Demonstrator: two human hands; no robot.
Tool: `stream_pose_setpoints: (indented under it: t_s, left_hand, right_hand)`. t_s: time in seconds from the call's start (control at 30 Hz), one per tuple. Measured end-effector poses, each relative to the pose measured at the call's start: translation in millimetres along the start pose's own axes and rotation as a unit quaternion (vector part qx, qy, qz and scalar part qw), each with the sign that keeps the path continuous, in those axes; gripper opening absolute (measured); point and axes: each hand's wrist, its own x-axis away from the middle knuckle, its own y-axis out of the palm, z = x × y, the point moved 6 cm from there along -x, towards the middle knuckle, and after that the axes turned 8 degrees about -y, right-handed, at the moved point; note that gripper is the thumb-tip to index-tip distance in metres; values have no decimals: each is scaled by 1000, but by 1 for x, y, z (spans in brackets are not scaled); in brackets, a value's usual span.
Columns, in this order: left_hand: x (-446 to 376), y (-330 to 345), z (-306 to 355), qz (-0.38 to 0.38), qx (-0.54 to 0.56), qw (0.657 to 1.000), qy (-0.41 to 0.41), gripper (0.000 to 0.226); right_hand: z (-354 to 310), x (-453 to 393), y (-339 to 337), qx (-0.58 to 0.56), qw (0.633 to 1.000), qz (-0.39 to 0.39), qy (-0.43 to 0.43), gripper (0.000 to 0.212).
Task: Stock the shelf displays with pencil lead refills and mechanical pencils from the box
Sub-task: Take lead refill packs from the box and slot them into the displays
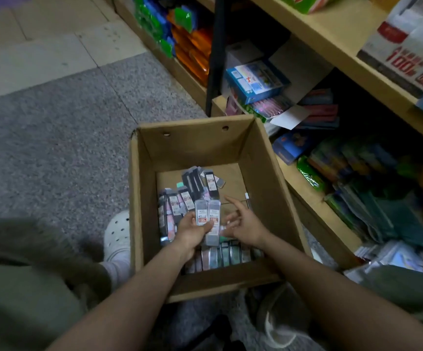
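Both bare forearms are extended forward and downward, converging toward the middle. The left hand (191, 230) is turned palm-in, its fingers and thumb curled in a grip round two flat, clear plastic lead refill cases with red-and-white labels (207, 216). The right hand (241, 224) is held just beside it, fingers spread and relaxed, nothing gripped, index finger extended forward.

2 clear lead refill packs (207, 219) upright above open cardboard box (263, 158).

Dim light falls on a grey speckled floor (61, 148) beside pale wooden shelving (332, 39) packed with colourful stationery.
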Motion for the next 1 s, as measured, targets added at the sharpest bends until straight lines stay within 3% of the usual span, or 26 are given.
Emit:
stream_pose_setpoints:
  t_s: [0.07, 0.13, 0.2, 0.37, 0.5, 0.77, 1.0]
  left_hand:
    - [-7, -5, -5, 36, -17, 999, -7, 29]
    - [-15, -7, -13, 54, -48, 997, -19, 43]
    - [-24, -4, -19, 52, -58, 997, -27, 50]
    - [-37, -3, -22, 42, -59, 997, -27, 38]
    - [-42, -5, -26, 45, -80, 995, -25, 36]
    - [-37, -6, -14, 51, -89, 995, -16, 36]
    - [-16, -11, -13, 51, -63, 996, -23, 37]
  right_hand:
    - [11, 1, -14, 150, 988, 34, 15, 81]
    - [24, 1, -21, 286, 956, 27, 50, 74]
    - [37, -1, -16, 333, 938, -19, 90, 69]
    - [47, -13, -7, 391, 908, -87, 120, 66]
    - [48, -21, -3, 419, 898, -101, 93, 62]
    - [37, -26, -18, 297, 950, -34, 90, 38]
    - [37, -20, -23, 279, 957, 5, 73, 28]
